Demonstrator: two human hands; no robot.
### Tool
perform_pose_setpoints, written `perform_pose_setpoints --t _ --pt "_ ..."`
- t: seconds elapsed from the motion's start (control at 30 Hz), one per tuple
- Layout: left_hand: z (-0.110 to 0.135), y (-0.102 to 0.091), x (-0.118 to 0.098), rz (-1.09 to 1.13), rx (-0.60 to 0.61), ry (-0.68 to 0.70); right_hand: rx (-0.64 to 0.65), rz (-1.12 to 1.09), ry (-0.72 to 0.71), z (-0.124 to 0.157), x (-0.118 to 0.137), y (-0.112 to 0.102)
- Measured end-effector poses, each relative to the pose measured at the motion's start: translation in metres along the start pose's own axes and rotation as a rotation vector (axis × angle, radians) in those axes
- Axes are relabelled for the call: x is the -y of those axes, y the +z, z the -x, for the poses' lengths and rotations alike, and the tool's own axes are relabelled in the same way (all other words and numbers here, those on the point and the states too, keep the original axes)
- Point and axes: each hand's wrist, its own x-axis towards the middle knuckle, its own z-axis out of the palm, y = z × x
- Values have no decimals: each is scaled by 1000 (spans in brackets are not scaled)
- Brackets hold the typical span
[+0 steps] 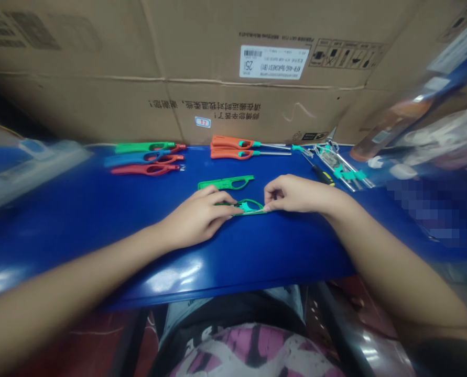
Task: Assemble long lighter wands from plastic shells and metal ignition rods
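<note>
On the blue table, an open green lighter shell half [252, 203] lies between my hands, with a turquoise trigger piece [249, 206] inside it. My left hand [204, 214] is closed around its left part, thumb and fingers pressing near the trigger. My right hand [286, 192] pinches at the shell's right end, where a thin pale wire-like strip [254, 211] along the lower edge runs to the fingertips. The fingers partly hide what they grip there. Just beyond lies the other green shell half [233, 182], inner side up, apart from both hands.
Green, blue and red lighter shells [147, 169] lie at the back left. Two orange lighters [233, 154] with metal tubes are at the back centre. To their right are a screwdriver [323, 176] and metal tubes with turquoise parts [349, 173]. A cardboard box [202, 52] stands behind.
</note>
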Motion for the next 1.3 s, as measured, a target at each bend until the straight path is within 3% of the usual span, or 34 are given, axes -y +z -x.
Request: perform_pose_setpoints --t 0.1,0.27,0.43,1.0,1.3 --pt "0 0 0 -3 -3 -4 -12 -8 24 2 1 1" --pt "-1 -3 -2 1 7 -8 73 -137 -19 6 0 2" --pt "0 -4 -3 -19 38 -17 -37 -25 -112 4 3 4" --pt "0 0 -2 22 9 -22 -68 17 -175 5 3 7" --pt "1 2 -2 43 12 -21 -179 7 -326 2 2 11"
